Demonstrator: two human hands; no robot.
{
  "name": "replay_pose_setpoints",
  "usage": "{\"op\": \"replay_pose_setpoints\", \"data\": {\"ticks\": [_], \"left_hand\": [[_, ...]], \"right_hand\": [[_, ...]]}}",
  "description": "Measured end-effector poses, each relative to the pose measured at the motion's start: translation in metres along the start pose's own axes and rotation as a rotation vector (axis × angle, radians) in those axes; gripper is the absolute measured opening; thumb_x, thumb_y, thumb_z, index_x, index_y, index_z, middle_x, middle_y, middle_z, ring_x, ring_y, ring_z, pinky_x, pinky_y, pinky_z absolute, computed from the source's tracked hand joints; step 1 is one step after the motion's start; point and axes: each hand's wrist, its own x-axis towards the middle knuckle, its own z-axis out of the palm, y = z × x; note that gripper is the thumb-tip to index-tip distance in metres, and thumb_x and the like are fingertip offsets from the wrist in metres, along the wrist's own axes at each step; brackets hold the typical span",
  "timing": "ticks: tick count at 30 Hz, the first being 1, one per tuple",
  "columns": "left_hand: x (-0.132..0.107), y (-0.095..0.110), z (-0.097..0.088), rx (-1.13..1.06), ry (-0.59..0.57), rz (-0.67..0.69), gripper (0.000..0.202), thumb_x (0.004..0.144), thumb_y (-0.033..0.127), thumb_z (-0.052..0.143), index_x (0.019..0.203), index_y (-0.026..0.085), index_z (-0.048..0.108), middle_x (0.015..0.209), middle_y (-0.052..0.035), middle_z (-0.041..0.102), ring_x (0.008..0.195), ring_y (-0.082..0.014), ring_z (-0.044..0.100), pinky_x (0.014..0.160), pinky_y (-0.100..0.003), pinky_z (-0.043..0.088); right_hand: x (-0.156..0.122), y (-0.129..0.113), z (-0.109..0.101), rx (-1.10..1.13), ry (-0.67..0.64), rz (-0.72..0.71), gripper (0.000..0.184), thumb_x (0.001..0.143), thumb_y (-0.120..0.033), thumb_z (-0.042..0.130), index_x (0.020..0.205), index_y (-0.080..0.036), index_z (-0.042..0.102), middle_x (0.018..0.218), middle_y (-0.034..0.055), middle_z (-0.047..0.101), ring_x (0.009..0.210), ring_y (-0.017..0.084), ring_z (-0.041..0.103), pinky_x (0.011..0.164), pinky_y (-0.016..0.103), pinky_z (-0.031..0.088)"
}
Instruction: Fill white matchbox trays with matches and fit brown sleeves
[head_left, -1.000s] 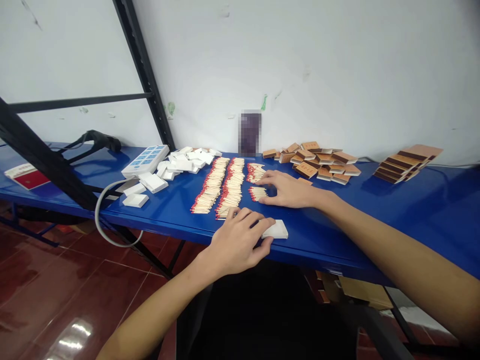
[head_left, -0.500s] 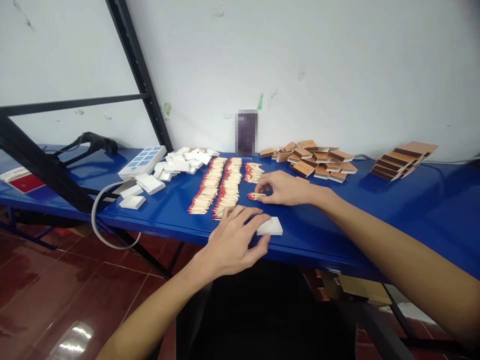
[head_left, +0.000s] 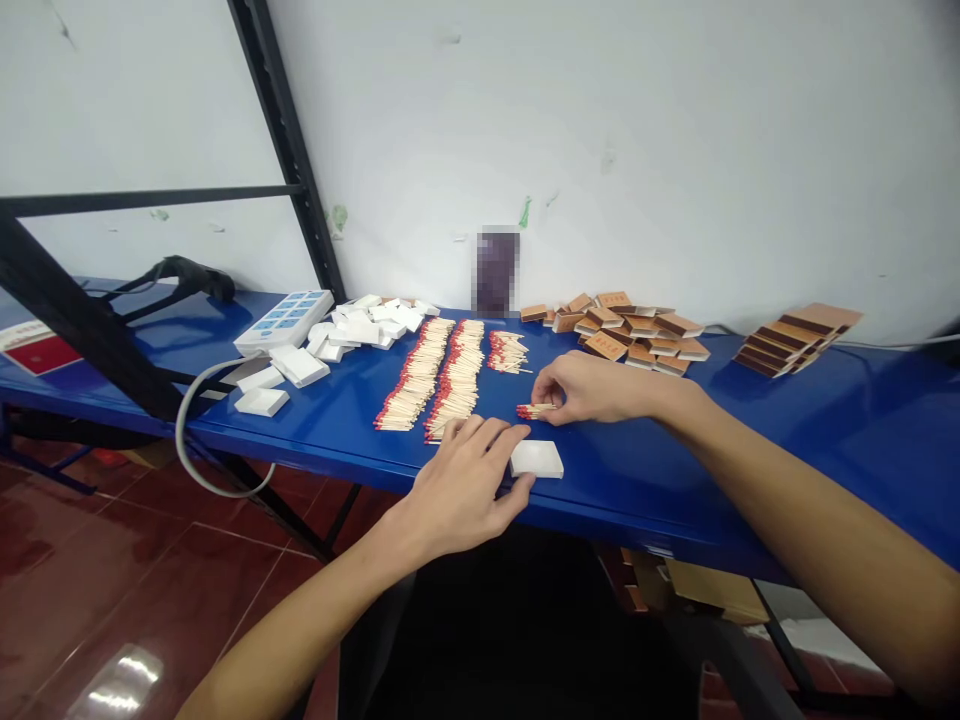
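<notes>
My right hand pinches a small bunch of red-headed matches close above the blue tabletop, their heads pointing left. My left hand steadies an empty white matchbox tray near the table's front edge, thumb at its near side and index finger at its far side. Two long rows of matches, a left row and a middle row, lie beyond my left hand. A shorter group of matches lies behind the held bunch.
A heap of white matchbox trays lies at the back left beside a white device with blue keys and its grey cable. Brown matchbox sleeves are piled at the back right, with stacked sleeves farther right. A black metal post stands at left.
My right hand has drawn the bunch of matches right and toward me, nearer the white tray. My left hand stays at the tray, its fingers slightly shifted. The view has tilted slightly.
</notes>
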Motion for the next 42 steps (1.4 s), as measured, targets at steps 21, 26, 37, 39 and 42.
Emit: {"op": "replay_pose_setpoints", "data": {"ticks": [21,26,37,39,42], "left_hand": [[0.001,-0.005,0.005,-0.145,0.078,-0.108,0.047,0.092,0.032,0.062,0.134,0.021,0.044,0.118,-0.0073,0.067,0.11,-0.0264,0.059,0.098,-0.044,0.043],[0.002,-0.005,0.004,-0.121,0.066,-0.097,0.038,0.092,0.032,0.061,0.127,0.021,0.051,0.117,-0.0073,0.067,0.109,-0.0259,0.06,0.098,-0.044,0.043],[0.001,-0.005,0.004,-0.111,0.067,-0.076,0.035,0.093,0.032,0.062,0.126,0.022,0.053,0.114,-0.0042,0.068,0.103,-0.024,0.06,0.097,-0.042,0.042],[0.001,-0.005,0.004,-0.119,0.068,-0.067,0.034,0.094,0.032,0.061,0.125,0.022,0.053,0.117,-0.0043,0.068,0.105,-0.0238,0.06,0.097,-0.042,0.042],[0.001,-0.005,0.004,-0.124,0.08,-0.055,0.033,0.095,0.032,0.06,0.126,0.022,0.053,0.12,-0.0042,0.067,0.107,-0.0236,0.059,0.097,-0.041,0.042]], "right_hand": [[-0.021,-0.043,-0.003,0.022,-0.1,-0.141,0.015,0.082,-0.029,0.062,0.08,-0.022,0.075,0.071,0.0013,0.071,0.059,0.014,0.057,0.055,0.026,0.037],[-0.02,-0.044,-0.004,0.025,-0.071,-0.13,0.018,0.083,-0.034,0.063,0.078,-0.022,0.076,0.069,0.0021,0.071,0.059,0.015,0.058,0.053,0.026,0.036],[-0.028,-0.033,0.004,0.161,-0.067,-0.116,0.021,0.088,-0.034,0.059,0.087,-0.022,0.076,0.078,0.0013,0.074,0.066,0.015,0.063,0.06,0.025,0.044],[-0.03,-0.03,0.004,0.214,-0.06,-0.091,0.021,0.087,-0.034,0.06,0.089,-0.021,0.076,0.082,0.0023,0.074,0.07,0.016,0.065,0.063,0.025,0.046],[-0.034,-0.03,0.005,0.247,-0.046,-0.061,0.022,0.087,-0.036,0.06,0.089,-0.022,0.077,0.088,0.0034,0.073,0.074,0.016,0.065,0.065,0.026,0.047]]}}
